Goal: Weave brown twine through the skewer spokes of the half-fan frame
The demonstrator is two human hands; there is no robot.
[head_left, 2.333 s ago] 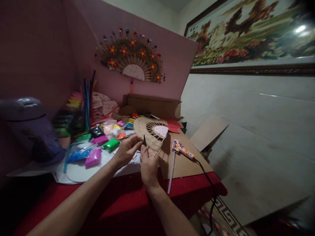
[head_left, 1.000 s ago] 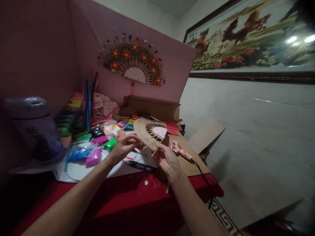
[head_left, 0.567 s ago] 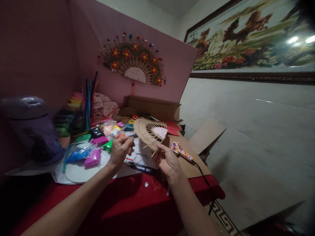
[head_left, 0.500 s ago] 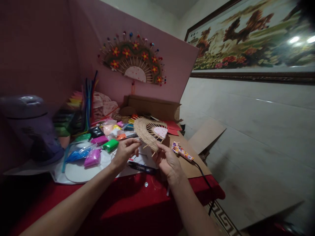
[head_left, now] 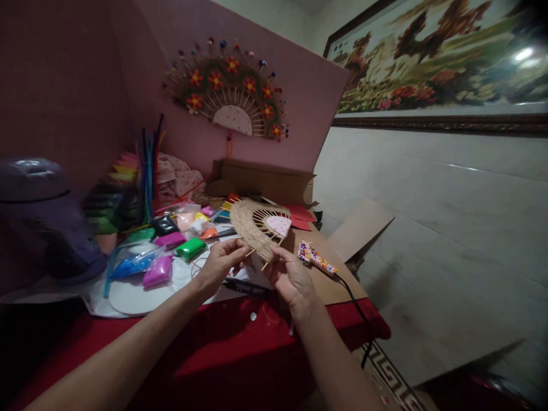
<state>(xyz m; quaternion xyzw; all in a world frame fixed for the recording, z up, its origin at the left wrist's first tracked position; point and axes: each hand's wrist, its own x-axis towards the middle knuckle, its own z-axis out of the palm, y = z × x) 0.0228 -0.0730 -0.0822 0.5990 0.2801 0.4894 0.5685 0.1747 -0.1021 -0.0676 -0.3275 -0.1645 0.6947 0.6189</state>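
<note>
A fan-shaped craft piece [head_left: 250, 231] of tan twine wound over thin wooden sticks is held up over the table. Its inner half-round is white with pink dots, and stick ends poke out past the twine rim. My right hand [head_left: 293, 279] pinches its lower near end between thumb and fingers. At the left lower edge, my left hand [head_left: 225, 260] has its thumb and fingertips closed at a protruding stick end. The fingers' undersides are hidden. Below the hands lies a dark, long tool [head_left: 246, 286], partly covered.
A flower-patterned glue gun [head_left: 317, 258] with a black cord rests on cardboard [head_left: 342, 291] at right. Bright clay packets [head_left: 190, 249] crowd the left, near a purple container [head_left: 43, 222]. A finished decorated fan [head_left: 231, 97] hangs on the pink board behind. Red cloth [head_left: 205, 348] covers the front edge.
My left hand has moved right and closed on the fan's lower edge, where it was apart before. My right hand keeps its hold. The view has shifted slightly.
</note>
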